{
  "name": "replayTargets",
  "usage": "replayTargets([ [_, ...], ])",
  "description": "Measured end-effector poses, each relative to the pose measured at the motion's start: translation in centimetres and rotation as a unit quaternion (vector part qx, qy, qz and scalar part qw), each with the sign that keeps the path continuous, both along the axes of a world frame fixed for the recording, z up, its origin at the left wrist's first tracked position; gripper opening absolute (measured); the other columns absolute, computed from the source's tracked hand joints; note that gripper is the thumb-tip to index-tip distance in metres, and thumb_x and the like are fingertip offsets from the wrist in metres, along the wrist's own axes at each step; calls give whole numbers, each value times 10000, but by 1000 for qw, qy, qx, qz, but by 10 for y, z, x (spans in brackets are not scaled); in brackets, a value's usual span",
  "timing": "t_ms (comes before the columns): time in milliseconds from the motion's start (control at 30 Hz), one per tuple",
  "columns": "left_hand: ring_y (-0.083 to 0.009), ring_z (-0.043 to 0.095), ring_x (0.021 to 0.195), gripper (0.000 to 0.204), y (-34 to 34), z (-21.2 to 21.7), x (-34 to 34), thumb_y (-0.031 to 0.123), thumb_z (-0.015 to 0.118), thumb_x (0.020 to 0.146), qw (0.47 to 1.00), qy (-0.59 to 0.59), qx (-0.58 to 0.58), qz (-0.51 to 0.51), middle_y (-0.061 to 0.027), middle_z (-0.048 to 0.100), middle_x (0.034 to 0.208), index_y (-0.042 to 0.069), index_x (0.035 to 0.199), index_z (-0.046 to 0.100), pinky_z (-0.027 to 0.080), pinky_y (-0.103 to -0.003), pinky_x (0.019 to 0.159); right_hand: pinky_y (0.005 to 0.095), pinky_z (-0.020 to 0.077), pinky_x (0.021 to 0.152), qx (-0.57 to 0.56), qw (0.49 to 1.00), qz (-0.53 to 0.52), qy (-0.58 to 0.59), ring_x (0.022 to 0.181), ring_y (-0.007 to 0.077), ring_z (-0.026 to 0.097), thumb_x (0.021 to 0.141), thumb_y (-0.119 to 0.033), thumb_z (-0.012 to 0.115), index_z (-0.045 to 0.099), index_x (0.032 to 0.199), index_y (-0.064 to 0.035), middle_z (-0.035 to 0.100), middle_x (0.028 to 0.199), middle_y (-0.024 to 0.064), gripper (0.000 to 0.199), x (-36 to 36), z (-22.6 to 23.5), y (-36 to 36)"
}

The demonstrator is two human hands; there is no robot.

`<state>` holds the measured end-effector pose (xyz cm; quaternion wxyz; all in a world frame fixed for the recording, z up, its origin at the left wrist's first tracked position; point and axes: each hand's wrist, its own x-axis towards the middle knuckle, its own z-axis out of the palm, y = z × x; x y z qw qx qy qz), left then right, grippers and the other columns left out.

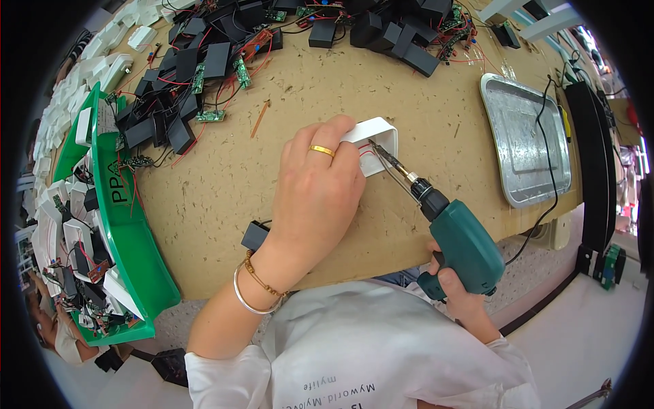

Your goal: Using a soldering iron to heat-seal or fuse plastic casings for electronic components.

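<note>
White plastic casing [377, 141] is being held down on the brown table [225, 184] by the left hand [317, 187], fingers grasping it. Its inside is being touched by the tip of a green electric screwdriver [456, 240], gripped by the right hand [455, 290]. A metal tray [528, 140] is lying just beyond.

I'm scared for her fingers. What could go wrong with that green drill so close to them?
The bit of the green driver points into the small white case, right beside the left hand holding it. If it slips, it might jab a finger. It could also snag the thin red wires inside the case. The right hand holds the driver low on its grip, so it might wobble.
</note>
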<state>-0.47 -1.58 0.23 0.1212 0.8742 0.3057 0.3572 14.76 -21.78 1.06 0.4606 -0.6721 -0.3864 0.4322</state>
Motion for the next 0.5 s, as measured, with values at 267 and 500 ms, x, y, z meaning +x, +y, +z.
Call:
replayTargets([
  [267, -281, 546, 851, 136, 0, 0, 2, -50, 645, 660, 1000, -1, -6, 1, -107, 585, 1057, -5, 702, 524, 480, -356, 714, 277, 455, 693, 7, 1000, -14, -9, 754, 122, 545, 872, -388, 619, 558, 1121, 34, 571, 845, 56, 494, -6, -2, -1],
  [500, -280, 547, 859, 136, -1, 0, 1, -49, 645, 662, 1000, 7, -6, 4, -101, 578, 1061, -3, 706, 525, 483, -356, 718, 269, 444, 680, -13, 1000, 12, -16, 739, 124, 535, 849, -458, 619, 560, 1124, 41, 567, 818, 50, 573, 0, 1, 3],
])
